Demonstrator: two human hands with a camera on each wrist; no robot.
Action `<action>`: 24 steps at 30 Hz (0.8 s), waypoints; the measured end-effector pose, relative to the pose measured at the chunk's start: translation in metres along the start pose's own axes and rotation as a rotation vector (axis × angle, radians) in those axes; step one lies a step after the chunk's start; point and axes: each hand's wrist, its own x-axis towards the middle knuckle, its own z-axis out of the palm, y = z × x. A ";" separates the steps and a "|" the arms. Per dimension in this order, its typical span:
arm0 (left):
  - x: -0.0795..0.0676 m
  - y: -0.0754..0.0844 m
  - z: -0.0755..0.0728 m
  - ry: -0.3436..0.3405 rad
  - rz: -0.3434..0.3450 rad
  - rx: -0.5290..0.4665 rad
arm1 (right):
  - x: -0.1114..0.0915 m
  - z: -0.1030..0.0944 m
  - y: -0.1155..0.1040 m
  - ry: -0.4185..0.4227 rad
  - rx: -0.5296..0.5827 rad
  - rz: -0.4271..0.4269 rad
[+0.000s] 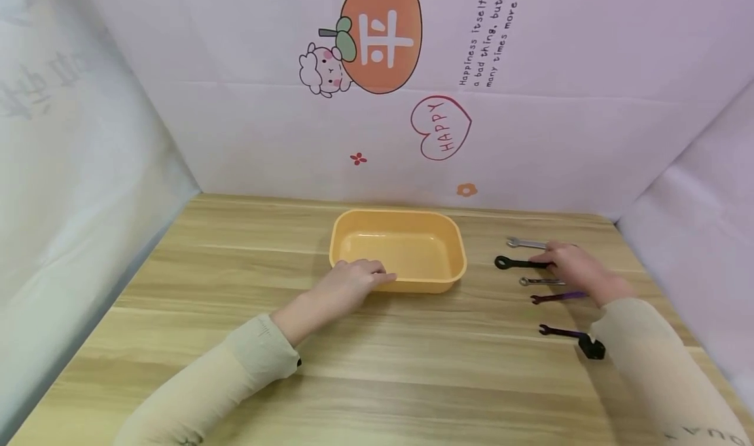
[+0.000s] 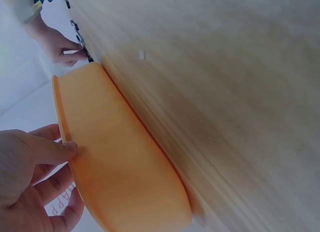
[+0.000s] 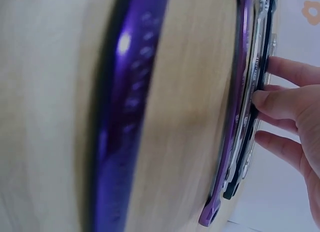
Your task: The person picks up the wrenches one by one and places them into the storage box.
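Note:
With its thumb outside the front wall and its fingers over the rim, my left hand (image 1: 344, 289) grips an orange-yellow plastic bin (image 1: 406, 253) standing at the back middle of the table. Over at the right, my right hand (image 1: 577, 269) pinches a black wrench (image 1: 514, 262) by its shaft, thumb on the near side and fingers beyond it. Behind it lies a silver wrench (image 1: 526, 243). In front are a smaller silver wrench (image 1: 537, 281) and a purple one (image 1: 548, 298). Closest to me lies another dark purple wrench (image 1: 558, 332), large in the right wrist view.
The wood-grain table (image 1: 377, 374) meets a white printed backdrop (image 1: 265, 145) just behind the bin. White sheets (image 1: 701, 190) close off both sides. A small black box (image 1: 592, 347) sits at my right cuff, over the end of the nearest wrench.

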 end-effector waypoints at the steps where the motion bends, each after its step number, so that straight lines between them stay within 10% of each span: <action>1: 0.001 0.001 0.000 -0.001 0.007 -0.003 | -0.001 0.000 0.001 0.009 0.000 -0.008; 24: 0.013 0.013 0.003 -0.028 0.017 0.004 | -0.002 0.001 0.000 0.015 0.028 -0.028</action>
